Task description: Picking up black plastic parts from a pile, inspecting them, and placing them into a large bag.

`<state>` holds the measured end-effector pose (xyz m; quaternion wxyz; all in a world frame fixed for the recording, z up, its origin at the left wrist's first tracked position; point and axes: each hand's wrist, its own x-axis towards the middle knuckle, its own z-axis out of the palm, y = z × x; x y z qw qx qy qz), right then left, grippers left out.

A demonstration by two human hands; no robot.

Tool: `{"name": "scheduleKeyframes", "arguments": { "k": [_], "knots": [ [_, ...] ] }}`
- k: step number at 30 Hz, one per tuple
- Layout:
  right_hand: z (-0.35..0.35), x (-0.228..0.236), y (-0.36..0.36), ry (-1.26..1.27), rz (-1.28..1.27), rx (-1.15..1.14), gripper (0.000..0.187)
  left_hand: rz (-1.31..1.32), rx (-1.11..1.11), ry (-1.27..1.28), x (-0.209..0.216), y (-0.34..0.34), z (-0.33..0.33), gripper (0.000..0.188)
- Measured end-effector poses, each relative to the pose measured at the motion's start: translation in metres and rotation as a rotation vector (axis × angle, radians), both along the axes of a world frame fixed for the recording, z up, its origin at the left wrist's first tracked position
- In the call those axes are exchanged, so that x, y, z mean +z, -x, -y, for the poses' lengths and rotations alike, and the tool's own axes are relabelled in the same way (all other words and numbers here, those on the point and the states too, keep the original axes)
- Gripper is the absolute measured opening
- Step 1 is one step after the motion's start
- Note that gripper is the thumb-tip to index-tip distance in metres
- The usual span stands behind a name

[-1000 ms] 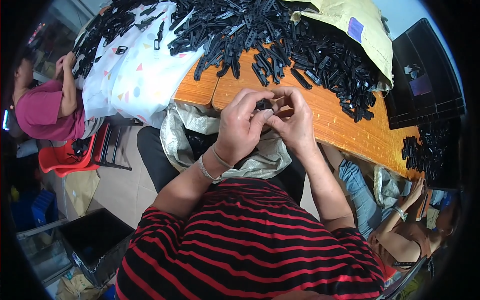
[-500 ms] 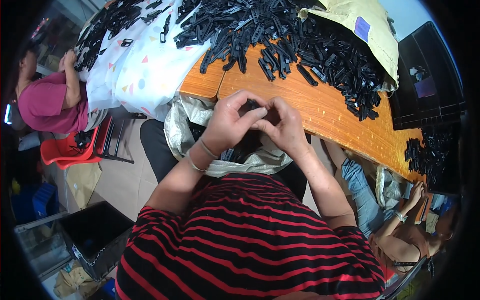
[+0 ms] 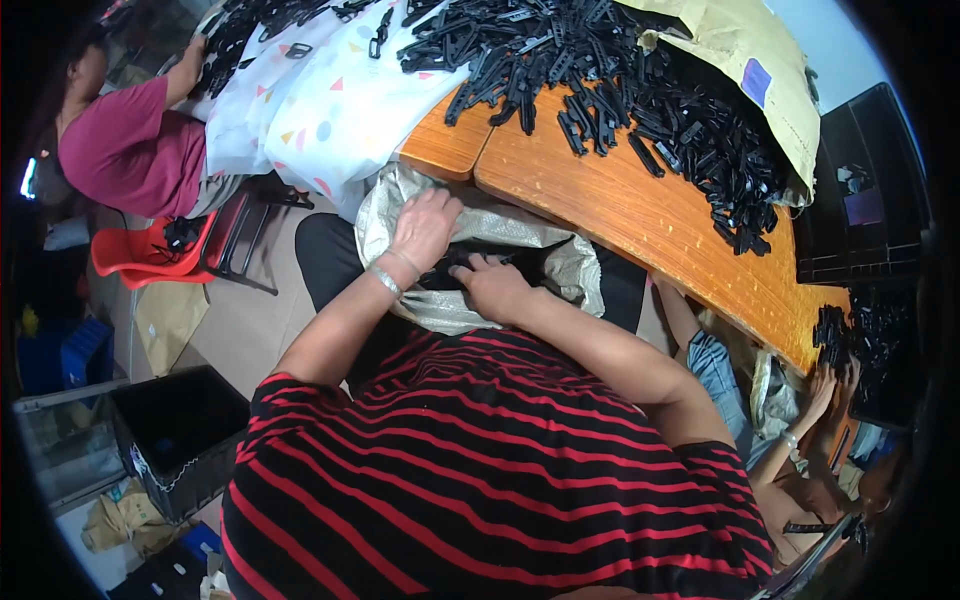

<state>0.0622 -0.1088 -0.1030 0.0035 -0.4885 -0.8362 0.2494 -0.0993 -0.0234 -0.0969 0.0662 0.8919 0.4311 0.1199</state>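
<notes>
Sack (image 3: 450, 313): apparent reach-in | left hand (image 3: 425, 228) at left rim, right hand (image 3: 495, 287) at mouth: both half-curled, holds unclear | next: likely needs pinch

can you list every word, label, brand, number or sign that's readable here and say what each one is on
No readable text anywhere.
Purple patch on the tan paper sack: any print too small to read.
Purple patch on the black crate at right: too small and dark to read.
Woven sack at the hands: no lettering I can make out.
</notes>
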Motion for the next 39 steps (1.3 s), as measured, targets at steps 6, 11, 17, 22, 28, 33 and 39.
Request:
{"name": "scheduleKeyframes", "arguments": {
  "k": [6,11,17,22,28,33,39],
  "knots": [
    [-0.028,-0.059,0.003,0.413,-0.163,0.029,0.043,-0.002,0.049,-0.027,-0.012,-0.004,-0.01,0.026],
    [-0.03,-0.034,-0.022,0.458,0.169,-0.262,0.08,-0.019,0.029,0.036,-0.025,0.004,-0.011,0.011],
    [0.018,0.0,-0.064,0.046,-0.074,-0.272,0.042,0.489,0.172,-0.065,0.024,0.0,0.006,0.009],
    [0.046,0.054,-0.09,-0.142,-0.356,-0.322,0.023,0.414,0.296,-0.082,0.044,0.02,0.003,0.008],
    [0.082,0.054,-0.126,-0.542,-0.335,-0.67,0.025,0.54,0.643,-0.037,-0.004,0.085,0.023,0.044],
    [0.084,0.023,-0.127,0.3,-1.203,-1.342,0.058,1.243,0.807,0.975,-0.009,0.066,0.06,0.041],
    [0.062,0.039,-0.121,0.687,-1.091,-1.202,0.055,1.444,0.752,0.818,0.008,0.062,0.059,0.024]
  ]
}}
